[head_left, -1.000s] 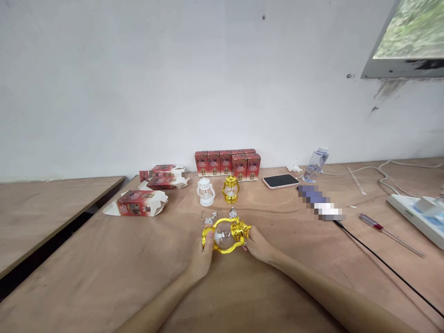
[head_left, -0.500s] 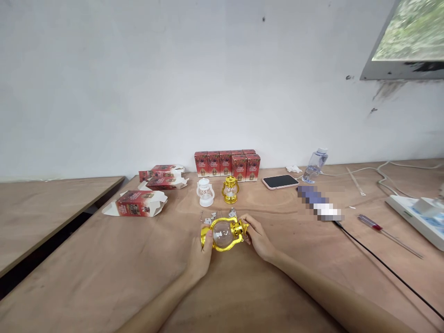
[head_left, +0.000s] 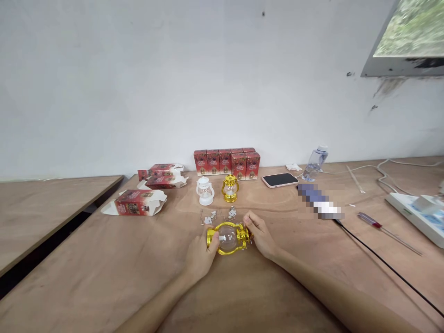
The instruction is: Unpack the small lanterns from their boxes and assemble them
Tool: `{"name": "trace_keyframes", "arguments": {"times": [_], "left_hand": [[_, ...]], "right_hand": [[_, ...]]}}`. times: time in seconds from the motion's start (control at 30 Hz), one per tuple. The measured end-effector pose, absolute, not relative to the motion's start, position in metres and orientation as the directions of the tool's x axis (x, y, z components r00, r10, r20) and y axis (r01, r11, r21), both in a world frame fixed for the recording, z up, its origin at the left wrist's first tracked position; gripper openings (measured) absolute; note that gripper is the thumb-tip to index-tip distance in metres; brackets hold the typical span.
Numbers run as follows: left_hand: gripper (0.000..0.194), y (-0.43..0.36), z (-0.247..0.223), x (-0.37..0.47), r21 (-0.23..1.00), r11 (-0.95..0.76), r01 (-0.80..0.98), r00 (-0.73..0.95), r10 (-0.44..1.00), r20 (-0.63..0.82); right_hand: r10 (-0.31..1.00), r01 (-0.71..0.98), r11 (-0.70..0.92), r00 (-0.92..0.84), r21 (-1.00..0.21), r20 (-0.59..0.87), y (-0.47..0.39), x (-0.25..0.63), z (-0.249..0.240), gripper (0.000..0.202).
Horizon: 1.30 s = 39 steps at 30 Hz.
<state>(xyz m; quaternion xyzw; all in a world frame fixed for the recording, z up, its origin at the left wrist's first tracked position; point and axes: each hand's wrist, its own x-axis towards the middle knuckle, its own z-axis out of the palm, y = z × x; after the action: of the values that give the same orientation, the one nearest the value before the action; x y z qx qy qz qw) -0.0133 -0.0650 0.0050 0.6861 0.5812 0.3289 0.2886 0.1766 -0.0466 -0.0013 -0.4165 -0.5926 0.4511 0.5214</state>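
Observation:
A gold toy lantern (head_left: 229, 237) with a clear globe lies on its side between my hands, low over the table. My left hand (head_left: 202, 252) is closed round its base, thumb on top. At the other end, the fingers of my right hand (head_left: 261, 235) pinch the lantern's top; the fingertips partly hide it. Just beyond lie small metal pieces and bent wires (head_left: 208, 219), with a similar group (head_left: 231, 212) to their right. Farther back a small white lantern (head_left: 206, 191) and a small gold lantern (head_left: 230, 188) stand upright.
Red printed boxes (head_left: 225, 162) stand by the wall. Opened red boxes (head_left: 138, 202) lie at left. To the right are a phone (head_left: 280, 180), a water bottle (head_left: 315, 163), a screwdriver (head_left: 388, 233), a black cable (head_left: 381, 263) and a power strip (head_left: 419, 215).
The held lantern has shifted slightly right and nearer, and its base-to-top axis is turned a little. Both hands moved along with it, keeping their grip.

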Motion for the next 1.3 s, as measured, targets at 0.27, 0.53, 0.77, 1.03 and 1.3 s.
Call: {"name": "trace_keyframes", "arguments": {"times": [0.27,0.53,0.77,1.03,1.3], "left_hand": [[0.039,-0.061,-0.004,-0.018,0.840,-0.165,0.516,0.063,0.986,0.155],[0.044,-0.055,-0.002,-0.016,0.995,-0.041,0.096,-0.063,0.997,0.048],[0.042,-0.056,0.002,-0.017,0.998,-0.065,0.013,-0.011,0.998,0.065],[0.041,-0.063,0.011,-0.016,0.984,-0.166,0.066,-0.097,0.980,0.172],[0.042,-0.077,0.018,-0.013,0.702,-0.498,0.510,-0.213,0.717,0.663]], "right_hand": [[0.993,-0.179,0.099,-0.041,-0.979,0.108,-0.038,0.175,-0.012,0.046],[0.861,0.082,0.286,0.416,-0.955,0.293,-0.005,0.204,-0.017,0.037],[0.825,0.766,0.317,0.069,-0.559,0.562,0.003,0.218,-0.020,0.036],[0.849,0.920,0.323,-0.178,-0.223,0.497,-0.002,0.208,-0.026,0.025],[0.752,0.922,0.350,-0.171,-0.166,0.637,-0.008,0.205,-0.020,0.024]]}}
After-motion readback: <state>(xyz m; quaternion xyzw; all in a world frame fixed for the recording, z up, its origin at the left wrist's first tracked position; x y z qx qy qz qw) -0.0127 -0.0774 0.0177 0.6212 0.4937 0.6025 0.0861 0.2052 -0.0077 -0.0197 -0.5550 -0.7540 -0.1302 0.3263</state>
